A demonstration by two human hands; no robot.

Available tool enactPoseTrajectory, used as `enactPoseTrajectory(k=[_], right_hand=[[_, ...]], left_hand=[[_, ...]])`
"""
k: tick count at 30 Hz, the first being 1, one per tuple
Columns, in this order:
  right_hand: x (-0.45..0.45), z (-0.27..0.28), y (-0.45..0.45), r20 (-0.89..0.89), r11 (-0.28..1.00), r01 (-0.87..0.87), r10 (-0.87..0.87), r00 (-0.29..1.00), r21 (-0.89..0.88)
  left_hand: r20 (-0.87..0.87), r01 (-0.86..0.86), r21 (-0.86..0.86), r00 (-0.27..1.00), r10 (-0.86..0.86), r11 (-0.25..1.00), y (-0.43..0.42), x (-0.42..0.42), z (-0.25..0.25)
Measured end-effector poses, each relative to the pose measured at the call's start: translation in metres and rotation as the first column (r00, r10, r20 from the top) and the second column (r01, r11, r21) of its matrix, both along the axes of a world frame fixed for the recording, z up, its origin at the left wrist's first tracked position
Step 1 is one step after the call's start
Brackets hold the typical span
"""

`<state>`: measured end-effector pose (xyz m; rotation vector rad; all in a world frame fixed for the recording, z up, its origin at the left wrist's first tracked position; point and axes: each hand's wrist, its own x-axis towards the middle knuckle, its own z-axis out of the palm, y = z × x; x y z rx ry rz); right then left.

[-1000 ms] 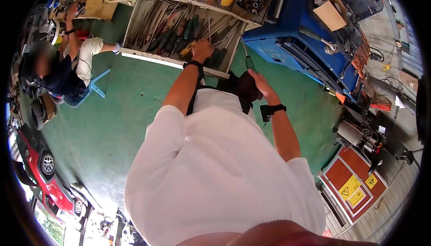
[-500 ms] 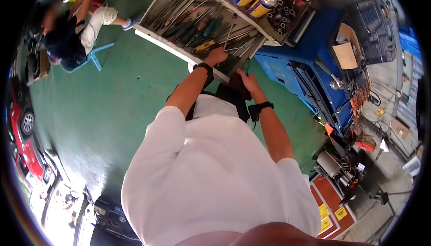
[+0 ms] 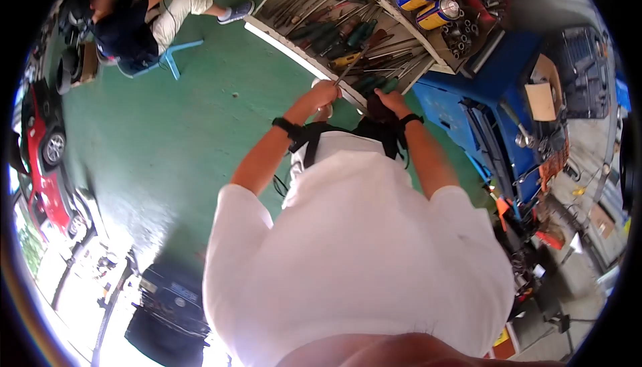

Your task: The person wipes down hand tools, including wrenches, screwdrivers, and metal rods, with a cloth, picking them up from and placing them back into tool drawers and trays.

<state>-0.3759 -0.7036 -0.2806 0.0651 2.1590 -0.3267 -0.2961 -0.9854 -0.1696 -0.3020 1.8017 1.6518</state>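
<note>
An open drawer full of screwdrivers and long metal rods lies ahead of me. My left hand is closed at the drawer's front edge, around the lower end of a tool with a long thin shaft that slants up over the drawer. To the right, my right hand is closed on a green-handled screwdriver at the drawer's near right corner. A dark brown item, too unclear to name, is against that hand.
Two spray cans and metal sockets stand above the drawer. A blue tool cabinet is on the right. At upper left a person sits on a blue stool, and a red car stands far left.
The view has turned and shifted. My left hand has drawn back from the tools to the drawer's front edge. My right hand, with the green-handled screwdriver, has moved in close to the drawer corner.
</note>
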Motion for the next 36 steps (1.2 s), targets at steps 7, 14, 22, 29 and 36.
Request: enactPoseTrajectory(k=[7,14,22,29,36], right_hand=[[-0.011,-0.012,0.010,0.097,0.999,-0.037,0.039,0.995,-0.020],[-0.039,0.021,0.032,0.214,0.992,-0.044,0.068,0.974,-0.115],[-0.041,0.163,0.012,-0.392,0.924,-0.359,0.283,0.875,-0.134],[-0.050,0.136,0.028,-0.487,0.855,-0.517,0.432,0.759,-0.049],[-0.076,0.078,0.071,-0.159,0.684,-0.450,0.446,0.881,-0.574]], left_hand=[[0.084,-0.016,-0.179,0.996,0.031,0.984,-0.030,0.034,0.088],[0.055,0.037,-0.265,0.998,-0.024,0.964,-0.058,0.035,0.107],[-0.063,0.119,-0.325,0.987,-0.147,0.938,-0.021,0.024,0.088],[0.043,0.267,-0.315,0.963,-0.267,0.911,0.013,0.008,0.101],[-0.046,0.002,0.006,0.999,-0.002,1.000,0.008,0.011,0.112]])
